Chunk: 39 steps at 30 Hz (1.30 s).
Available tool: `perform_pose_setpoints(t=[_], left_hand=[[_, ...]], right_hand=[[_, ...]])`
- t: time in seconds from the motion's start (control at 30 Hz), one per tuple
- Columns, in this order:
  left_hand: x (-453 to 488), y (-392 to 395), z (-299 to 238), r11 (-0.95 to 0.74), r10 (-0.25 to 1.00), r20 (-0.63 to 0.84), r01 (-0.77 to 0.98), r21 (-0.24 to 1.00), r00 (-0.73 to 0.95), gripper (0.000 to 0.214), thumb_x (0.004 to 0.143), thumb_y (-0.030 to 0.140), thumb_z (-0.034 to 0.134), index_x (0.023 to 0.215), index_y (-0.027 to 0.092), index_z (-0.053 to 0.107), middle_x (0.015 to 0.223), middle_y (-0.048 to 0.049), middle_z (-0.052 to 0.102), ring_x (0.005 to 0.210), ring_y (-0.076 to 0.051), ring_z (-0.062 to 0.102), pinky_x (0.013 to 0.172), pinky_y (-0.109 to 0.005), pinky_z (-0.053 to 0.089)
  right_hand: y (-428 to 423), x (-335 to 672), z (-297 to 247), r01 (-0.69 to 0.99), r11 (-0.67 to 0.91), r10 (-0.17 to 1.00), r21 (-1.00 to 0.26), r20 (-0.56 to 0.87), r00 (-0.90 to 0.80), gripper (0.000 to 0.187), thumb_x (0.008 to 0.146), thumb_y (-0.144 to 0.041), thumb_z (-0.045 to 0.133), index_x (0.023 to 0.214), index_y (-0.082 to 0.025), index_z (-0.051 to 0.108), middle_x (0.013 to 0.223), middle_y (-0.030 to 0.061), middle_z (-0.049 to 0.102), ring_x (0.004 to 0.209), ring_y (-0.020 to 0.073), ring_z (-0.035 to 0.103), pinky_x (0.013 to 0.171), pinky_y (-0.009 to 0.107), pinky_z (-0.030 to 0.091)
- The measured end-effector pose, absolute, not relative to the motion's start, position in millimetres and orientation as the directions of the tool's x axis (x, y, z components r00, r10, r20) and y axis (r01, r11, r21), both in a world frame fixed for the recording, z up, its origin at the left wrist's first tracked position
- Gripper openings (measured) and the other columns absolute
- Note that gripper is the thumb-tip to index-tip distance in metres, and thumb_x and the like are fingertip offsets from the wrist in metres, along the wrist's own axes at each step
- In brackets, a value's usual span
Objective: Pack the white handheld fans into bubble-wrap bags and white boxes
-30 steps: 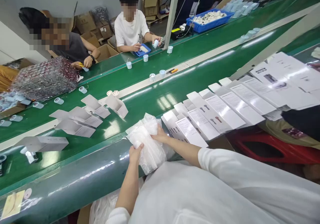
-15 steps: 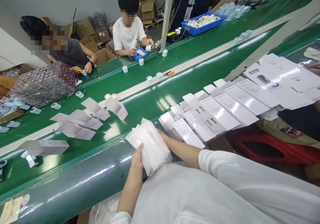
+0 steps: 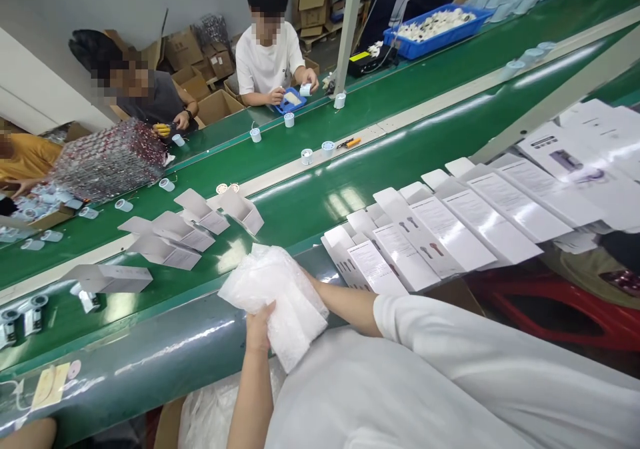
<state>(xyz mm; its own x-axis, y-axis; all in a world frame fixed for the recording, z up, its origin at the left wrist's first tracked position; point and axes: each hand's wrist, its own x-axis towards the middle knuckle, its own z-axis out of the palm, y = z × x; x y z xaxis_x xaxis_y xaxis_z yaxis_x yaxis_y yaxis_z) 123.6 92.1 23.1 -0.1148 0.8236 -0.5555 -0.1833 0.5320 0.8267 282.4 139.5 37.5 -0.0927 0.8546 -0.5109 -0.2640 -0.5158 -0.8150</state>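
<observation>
A bundle of white, translucent plastic bags (image 3: 280, 302) is held up in front of my body, over the near edge of the conveyor. My left hand (image 3: 259, 325) is closed on its lower left side, with the thumb over the front. At its right side is my right hand (image 3: 313, 285), whose fingers are mostly hidden behind the bundle. To the right, a row of white boxes with open flaps and printed leaflets (image 3: 373, 265) lies close to my right forearm.
Several open white boxes (image 3: 170, 252) stand on the green belt (image 3: 295, 212) to the left. Dark-and-silver parts (image 3: 34, 319) lie beyond them. Across the belt, co-workers handle light-blue cups (image 3: 255, 135) near a blue tray (image 3: 425, 47). Clear plastic bags (image 3: 210, 412) fill a carton below.
The bundle has shifted a little left and spread wider, its top edge fanning out to the left. My left hand has moved left with it. The whole view has swung slightly left.
</observation>
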Motion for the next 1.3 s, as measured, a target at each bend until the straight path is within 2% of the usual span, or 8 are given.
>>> perform_pose_setpoints(t=[0.17, 0.37, 0.5, 0.63, 0.73, 0.93, 1.13, 1.3], left_hand=[[76.3, 98.2, 68.1, 0.459, 0.861, -0.317, 0.341, 0.820, -0.398, 0.048, 0.064, 0.031, 0.073, 0.108, 0.020, 0.057, 0.104, -0.0091, 0.068, 0.096, -0.027, 0.066, 0.084, -0.040, 0.052], [116.5, 99.0, 71.1, 0.316, 0.941, -0.189, 0.931, 0.184, -0.282, 0.021, 0.083, 0.024, 0.051, 0.102, 0.016, 0.051, 0.106, -0.0164, 0.059, 0.093, -0.031, 0.062, 0.080, -0.043, 0.048], [200.5, 89.1, 38.3, 0.152, 0.970, -0.232, 0.921, 0.359, -0.069, 0.032, 0.081, 0.023, 0.057, 0.112, 0.013, 0.054, 0.120, -0.0210, 0.053, 0.114, -0.033, 0.053, 0.092, -0.041, 0.045], [222.6, 76.5, 22.1, -0.036, 0.934, -0.255, 0.776, 0.630, 0.251, 0.055, 0.068, 0.028, 0.072, 0.120, 0.017, 0.058, 0.132, -0.0169, 0.052, 0.129, -0.036, 0.040, 0.105, -0.045, 0.035], [181.4, 70.0, 23.2, 0.030, 0.913, -0.280, 0.635, 0.772, 0.298, 0.029, 0.079, 0.028, 0.059, 0.106, 0.021, 0.066, 0.120, -0.0107, 0.062, 0.114, -0.027, 0.055, 0.100, -0.038, 0.042], [49.7, 53.4, 17.4, 0.664, 0.742, -0.214, 0.650, 0.370, -0.636, 0.056, 0.081, 0.047, 0.056, 0.126, 0.014, 0.049, 0.129, -0.0207, 0.055, 0.121, -0.034, 0.051, 0.094, -0.047, 0.043], [1.6, 49.0, -4.6, 0.713, 0.668, -0.470, 0.678, 0.181, -0.577, 0.033, 0.074, 0.042, 0.064, 0.094, 0.016, 0.061, 0.099, -0.0157, 0.068, 0.101, -0.033, 0.063, 0.083, -0.038, 0.046], [15.1, 94.7, -13.0, 0.620, 0.773, -0.414, 0.708, 0.337, -0.480, 0.026, 0.084, 0.038, 0.050, 0.092, 0.015, 0.059, 0.096, -0.0145, 0.067, 0.101, -0.030, 0.063, 0.085, -0.035, 0.045]], right_hand=[[140.2, 285.5, 30.8, -0.158, -0.605, 0.790, -0.780, -0.613, 0.006, 0.028, 0.081, -0.031, 0.052, 0.105, -0.018, 0.057, 0.082, 0.0034, 0.063, 0.084, 0.0206, 0.062, 0.076, 0.033, 0.053], [123.9, 323.1, 58.3, -0.015, -0.501, 0.865, -0.865, -0.501, 0.035, 0.025, 0.085, -0.030, 0.046, 0.106, -0.021, 0.056, 0.090, 0.0044, 0.062, 0.082, 0.0170, 0.062, 0.079, 0.033, 0.053], [109.9, 325.3, 70.2, 0.345, -0.179, 0.935, -0.921, -0.268, -0.231, 0.034, 0.090, -0.033, 0.045, 0.120, -0.021, 0.056, 0.115, 0.0091, 0.061, 0.106, 0.0207, 0.059, 0.096, 0.039, 0.046], [109.0, 320.8, 51.5, 0.689, -0.209, 0.882, -0.694, -0.438, -0.174, 0.051, 0.095, -0.042, 0.040, 0.142, -0.024, 0.040, 0.149, 0.0148, 0.031, 0.141, 0.0318, 0.021, 0.112, 0.052, 0.020], [109.0, 324.4, 32.7, 0.762, -0.279, 0.805, -0.584, -0.575, -0.146, 0.065, 0.090, -0.056, 0.042, 0.148, -0.029, 0.029, 0.157, 0.0147, 0.009, 0.142, 0.0429, 0.003, 0.106, 0.064, 0.018], [94.9, 339.2, 15.1, 0.931, -0.033, 0.765, -0.364, -0.608, -0.211, 0.104, 0.071, -0.051, 0.071, 0.152, -0.028, 0.010, 0.157, 0.0163, -0.013, 0.141, 0.0438, -0.014, 0.104, 0.069, 0.009], [92.2, 334.3, 45.7, 0.984, 0.079, 0.809, -0.159, -0.567, -0.157, 0.078, 0.073, -0.032, 0.071, 0.142, -0.012, 0.040, 0.158, 0.0172, -0.009, 0.140, 0.0454, -0.014, 0.106, 0.068, 0.007], [100.1, 309.1, 65.4, 0.871, 0.115, 0.795, -0.478, -0.482, -0.369, 0.097, 0.073, -0.062, 0.065, 0.151, -0.029, 0.017, 0.156, 0.0086, -0.024, 0.140, 0.0429, -0.019, 0.109, 0.062, 0.013]])
